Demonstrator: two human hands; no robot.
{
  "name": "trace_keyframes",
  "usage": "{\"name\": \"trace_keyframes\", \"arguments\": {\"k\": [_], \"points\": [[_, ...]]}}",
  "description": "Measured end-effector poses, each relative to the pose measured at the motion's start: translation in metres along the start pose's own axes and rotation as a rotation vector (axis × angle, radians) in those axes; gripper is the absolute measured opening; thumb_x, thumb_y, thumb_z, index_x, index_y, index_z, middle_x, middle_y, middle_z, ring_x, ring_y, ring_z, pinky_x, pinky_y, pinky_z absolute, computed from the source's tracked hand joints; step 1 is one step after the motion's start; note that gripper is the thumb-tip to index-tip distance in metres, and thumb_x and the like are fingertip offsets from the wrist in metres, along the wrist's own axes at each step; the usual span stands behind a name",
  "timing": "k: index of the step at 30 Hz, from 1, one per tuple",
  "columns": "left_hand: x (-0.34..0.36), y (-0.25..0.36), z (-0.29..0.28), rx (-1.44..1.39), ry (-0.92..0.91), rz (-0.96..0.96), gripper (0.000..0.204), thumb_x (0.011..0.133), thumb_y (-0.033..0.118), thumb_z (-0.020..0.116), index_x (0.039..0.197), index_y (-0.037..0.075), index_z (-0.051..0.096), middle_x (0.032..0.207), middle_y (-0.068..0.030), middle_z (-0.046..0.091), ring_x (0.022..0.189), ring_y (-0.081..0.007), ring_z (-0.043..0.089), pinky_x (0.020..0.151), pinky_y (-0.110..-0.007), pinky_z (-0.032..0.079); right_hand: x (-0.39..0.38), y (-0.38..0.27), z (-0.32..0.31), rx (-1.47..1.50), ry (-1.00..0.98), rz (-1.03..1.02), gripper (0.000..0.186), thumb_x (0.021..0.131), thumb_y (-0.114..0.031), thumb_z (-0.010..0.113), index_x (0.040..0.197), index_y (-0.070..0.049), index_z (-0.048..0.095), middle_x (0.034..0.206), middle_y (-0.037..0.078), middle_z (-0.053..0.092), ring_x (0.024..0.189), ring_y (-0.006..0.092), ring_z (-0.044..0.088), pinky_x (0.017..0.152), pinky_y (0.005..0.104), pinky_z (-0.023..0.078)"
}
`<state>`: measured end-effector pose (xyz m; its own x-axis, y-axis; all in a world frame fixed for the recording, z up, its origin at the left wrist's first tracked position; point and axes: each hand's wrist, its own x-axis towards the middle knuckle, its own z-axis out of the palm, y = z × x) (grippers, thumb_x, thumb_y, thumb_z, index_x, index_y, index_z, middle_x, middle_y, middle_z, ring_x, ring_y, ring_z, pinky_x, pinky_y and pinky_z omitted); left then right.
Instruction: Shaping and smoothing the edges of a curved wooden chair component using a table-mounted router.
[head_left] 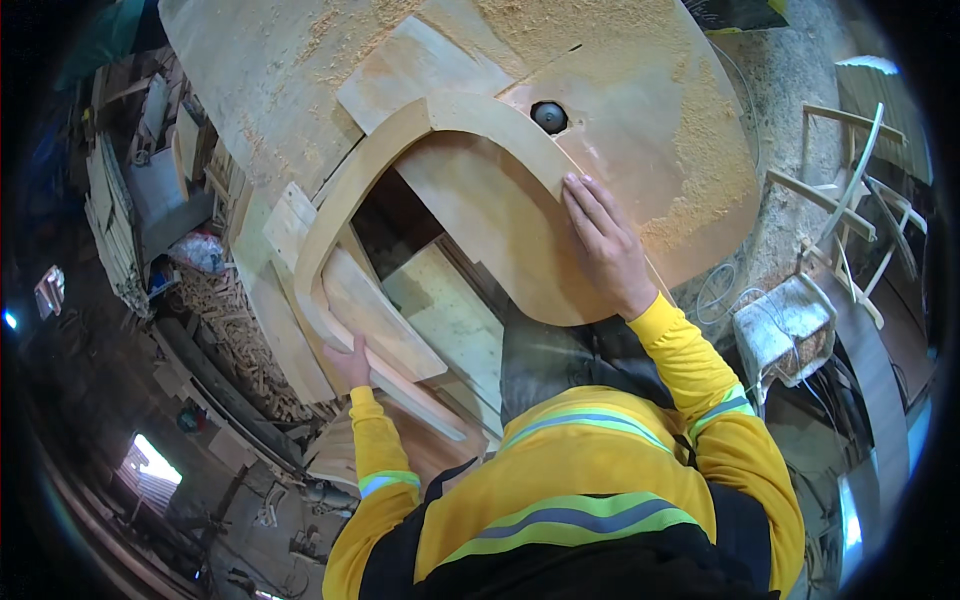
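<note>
While sawdust lies thick across the worktable (690,150), one person in a yellow jacket with grey reflective bands leans over it, and both of their hands are on a single curved wooden piece (400,140). It is one long U-shaped arch of pale wood, smooth on its face, running from the lower left up over the top and down toward the right. It lies flat on the table over a rounded plywood template (500,230), just below one dark round cutter spindle (549,116) that stands up out of the tabletop.

The right hand (605,245) lies flat, fingers spread and stretched out, pressing on the right end of the arch and the template beneath it. The left hand (350,362) is at the lower left leg of the arch, fingers curled against its edge; how tightly it grips I cannot tell.

Several flat offcut boards (375,315) are stacked under and beside the arch, at least four. To the right, beyond the table, stands one pale wooden chair frame (850,190), and bundles of slats (115,230) lean at the far left.
</note>
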<state>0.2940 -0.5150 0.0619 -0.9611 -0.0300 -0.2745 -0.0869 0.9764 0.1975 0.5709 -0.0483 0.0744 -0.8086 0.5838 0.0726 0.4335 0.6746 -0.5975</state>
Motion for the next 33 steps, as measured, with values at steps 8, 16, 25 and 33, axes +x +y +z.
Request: {"name": "trace_keyframes", "arguments": {"k": [8, 16, 25, 33], "points": [[-0.043, -0.021, -0.007, -0.321, -0.226, -0.143, 0.073, 0.073, 0.013, 0.087, 0.130, -0.008, 0.048, 0.124, -0.0174, 0.058, 0.111, -0.0252, 0.057, 0.099, -0.038, 0.046, -0.019, 0.007, -0.019, -0.043, -0.043, 0.027, 0.047, 0.084, -0.002, 0.056, 0.131, 0.000, 0.059, 0.139, 0.012, 0.056, 0.132, 0.0299, 0.052, 0.109, 0.0403, 0.045], [-0.011, 0.003, -0.003, -0.355, -0.081, -0.083, 0.072, 0.073, 0.024, 0.088, 0.126, -0.010, 0.052, 0.120, -0.0205, 0.063, 0.103, -0.0282, 0.062, 0.095, -0.038, 0.048, -0.022, 0.012, -0.018, 0.001, -0.100, -0.060, 0.043, 0.085, -0.002, 0.057, 0.128, -0.001, 0.062, 0.137, 0.008, 0.059, 0.130, 0.0266, 0.054, 0.109, 0.0397, 0.047], [0.021, 0.022, -0.011, -0.471, -0.184, -0.146, 0.066, 0.072, 0.015, 0.087, 0.126, -0.005, 0.056, 0.117, -0.0176, 0.065, 0.102, -0.0267, 0.063, 0.090, -0.037, 0.050, -0.018, 0.014, -0.015, -0.033, -0.087, -0.067, 0.044, 0.084, -0.002, 0.058, 0.128, -0.001, 0.062, 0.138, 0.008, 0.059, 0.130, 0.0259, 0.054, 0.108, 0.0385, 0.047], [0.032, 0.017, -0.009, -0.474, -0.098, -0.123, 0.065, 0.071, 0.006, 0.084, 0.128, -0.006, 0.054, 0.116, -0.0172, 0.065, 0.101, -0.0270, 0.064, 0.089, -0.036, 0.051, -0.012, 0.015, -0.015, -0.032, -0.069, -0.070, 0.045, 0.083, -0.002, 0.058, 0.127, -0.001, 0.062, 0.138, 0.008, 0.058, 0.130, 0.0254, 0.054, 0.108, 0.0377, 0.047]]}}
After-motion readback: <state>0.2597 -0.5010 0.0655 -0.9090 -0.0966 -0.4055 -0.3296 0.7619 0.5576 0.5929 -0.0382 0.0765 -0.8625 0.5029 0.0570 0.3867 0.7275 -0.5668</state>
